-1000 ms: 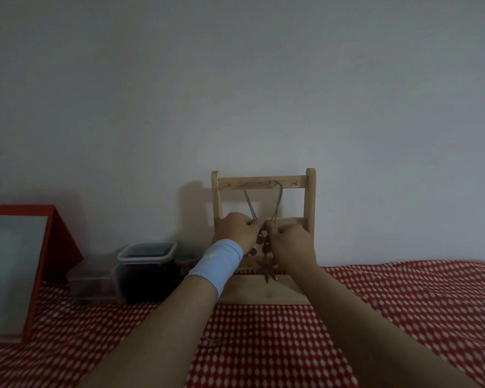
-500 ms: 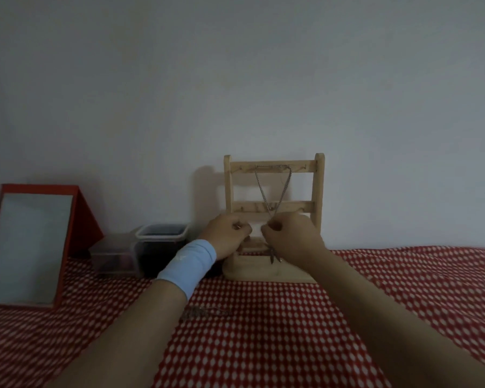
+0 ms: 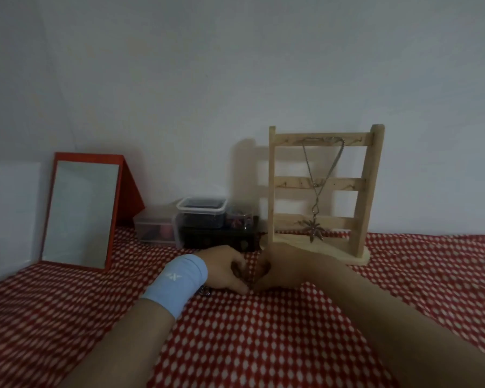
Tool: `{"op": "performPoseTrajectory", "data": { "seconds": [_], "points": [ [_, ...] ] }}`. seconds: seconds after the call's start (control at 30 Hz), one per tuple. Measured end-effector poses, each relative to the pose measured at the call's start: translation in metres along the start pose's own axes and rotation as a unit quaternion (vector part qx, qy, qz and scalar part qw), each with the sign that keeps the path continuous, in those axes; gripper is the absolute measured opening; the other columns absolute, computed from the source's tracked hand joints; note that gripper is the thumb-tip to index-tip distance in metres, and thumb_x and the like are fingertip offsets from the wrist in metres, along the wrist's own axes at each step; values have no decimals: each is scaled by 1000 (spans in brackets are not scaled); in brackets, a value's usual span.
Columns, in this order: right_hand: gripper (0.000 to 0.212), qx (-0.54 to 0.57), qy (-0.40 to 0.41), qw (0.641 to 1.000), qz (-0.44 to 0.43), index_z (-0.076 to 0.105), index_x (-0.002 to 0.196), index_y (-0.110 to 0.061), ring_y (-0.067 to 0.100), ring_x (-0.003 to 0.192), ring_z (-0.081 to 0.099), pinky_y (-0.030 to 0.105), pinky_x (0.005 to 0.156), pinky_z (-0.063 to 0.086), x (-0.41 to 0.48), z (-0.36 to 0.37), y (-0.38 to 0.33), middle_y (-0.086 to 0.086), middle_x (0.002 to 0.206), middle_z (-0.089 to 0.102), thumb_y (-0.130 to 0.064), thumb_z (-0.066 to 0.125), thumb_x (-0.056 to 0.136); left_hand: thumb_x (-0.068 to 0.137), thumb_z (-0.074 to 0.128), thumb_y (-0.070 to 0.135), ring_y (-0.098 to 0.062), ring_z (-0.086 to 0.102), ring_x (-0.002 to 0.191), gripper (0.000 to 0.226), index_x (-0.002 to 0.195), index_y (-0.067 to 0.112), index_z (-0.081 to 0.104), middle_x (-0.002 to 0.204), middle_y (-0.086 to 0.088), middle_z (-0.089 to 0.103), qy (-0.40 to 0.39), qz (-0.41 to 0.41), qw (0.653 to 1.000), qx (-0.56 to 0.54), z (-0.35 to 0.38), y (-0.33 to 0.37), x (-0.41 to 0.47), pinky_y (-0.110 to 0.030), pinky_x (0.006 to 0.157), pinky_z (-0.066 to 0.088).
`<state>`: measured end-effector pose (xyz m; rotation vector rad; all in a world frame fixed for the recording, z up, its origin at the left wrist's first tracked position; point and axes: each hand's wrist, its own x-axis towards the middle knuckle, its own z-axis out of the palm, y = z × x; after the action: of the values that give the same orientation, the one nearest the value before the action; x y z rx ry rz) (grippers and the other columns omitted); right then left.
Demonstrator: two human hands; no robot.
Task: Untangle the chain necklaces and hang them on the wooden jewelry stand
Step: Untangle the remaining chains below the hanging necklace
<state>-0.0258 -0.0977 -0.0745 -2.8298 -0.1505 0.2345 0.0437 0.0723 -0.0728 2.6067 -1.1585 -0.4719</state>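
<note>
The fingers of the left hand (image 3: 226,268) and of the right hand (image 3: 282,271) are curled in close, tips nearly meeting low over the red-and-white checked cloth (image 3: 263,345), and they seem to pinch something small and dark between them; whether that is a chain is too dim and too hidden to say for sure. A small metallic piece (image 3: 206,291) peeps out just under the left wrist, beside the blue wristband (image 3: 177,281), and may be part of a chain as well. The chief risk, as I judge it, is pulling: if both hands draw apart on a knot, fine links will cinch tighter instead of loosening. A second risk is the loose piece by the wrist being dragged or snagged under the forearm. A third is a knock to the wooden jewelry stand (image 3: 321,191), which stands just behind the right hand and could shed what hangs there. One necklace (image 3: 318,186) already hangs from the top rail, its thin silvery chain falling in a narrow V to a leaf-shaped pendant (image 3: 314,229) near the bottom rail, straight and free of kinks.
</note>
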Motion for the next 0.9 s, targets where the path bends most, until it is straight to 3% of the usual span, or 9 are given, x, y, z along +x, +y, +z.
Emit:
{"op": "performPoseTrajectory", "data": {
  "seconds": [0.13,0.3,0.4,0.47,0.57,0.67,0.73,0.83,0.9],
  "points": [
    [22,-49,-45,997,34,75,95,-18,10,86,65,33,86,58,0,-12,12,-6,92,69,-38,68,92,81,76,36,-7,61,97,20,98,27,74,100,14,66,15,12,999,-30,5,-3,7,-25,92,50],
    [30,-87,-65,985,136,69,87,-24,11,87,65,30,84,56,-18,-28,47,-7,93,68,-54,65,88,91,64,35,-7,64,91,17,96,22,74,93,12,69,26,23,995,-91,10,10,16,-25,92,50],
    [45,-113,-61,974,189,67,107,-27,11,95,63,31,90,55,-28,-33,65,-8,98,64,-62,70,79,98,55,31,-11,67,91,19,94,19,70,92,7,73,29,32,988,-147,14,26,26,-30,94,52],
    [51,-132,-70,966,211,66,118,-20,13,94,61,30,89,54,-39,-40,71,-9,91,59,-54,73,80,100,52,26,-14,70,89,22,99,10,67,91,-1,76,18,36,979,-199,15,39,33,-29,88,54],
    [39,-142,-34,974,172,70,114,-20,12,92,61,28,84,53,-48,-42,76,-8,92,61,-43,74,82,97,58,21,-10,69,81,17,105,9,67,97,-5,76,-12,49,984,-168,12,57,41,-20,78,54],
    [25,-54,36,995,81,71,113,-29,9,98,62,29,90,53,-47,-32,67,-12,104,67,-35,64,89,92,63,19,-11,69,82,13,103,16,69,100,-5,75,-42,42,992,-114,8,64,48,-31,87,57],
    [26,-1,39,998,46,72,112,-37,4,95,63,32,91,54,-45,-22,61,-17,105,70,-43,63,89,91,63,20,-11,68,79,11,98,16,71,97,-5,74,-58,25,995,-74,5,65,51,-31,85,57],
    [24,25,23,999,5,75,110,-36,-4,90,63,23,86,53,-43,-10,58,-19,103,72,-47,71,89,89,65,26,-8,65,78,9,85,20,71,88,2,71,-71,-1,996,-55,0,65,48,-22,76,52],
    [19,8,41,999,-3,77,104,-31,-4,84,62,11,73,47,-42,-10,60,-16,102,74,-42,72,90,87,68,32,-7,64,85,14,93,21,73,93,8,70,-89,-15,992,-83,-3,61,43,-21,80,51]
  ]
}}
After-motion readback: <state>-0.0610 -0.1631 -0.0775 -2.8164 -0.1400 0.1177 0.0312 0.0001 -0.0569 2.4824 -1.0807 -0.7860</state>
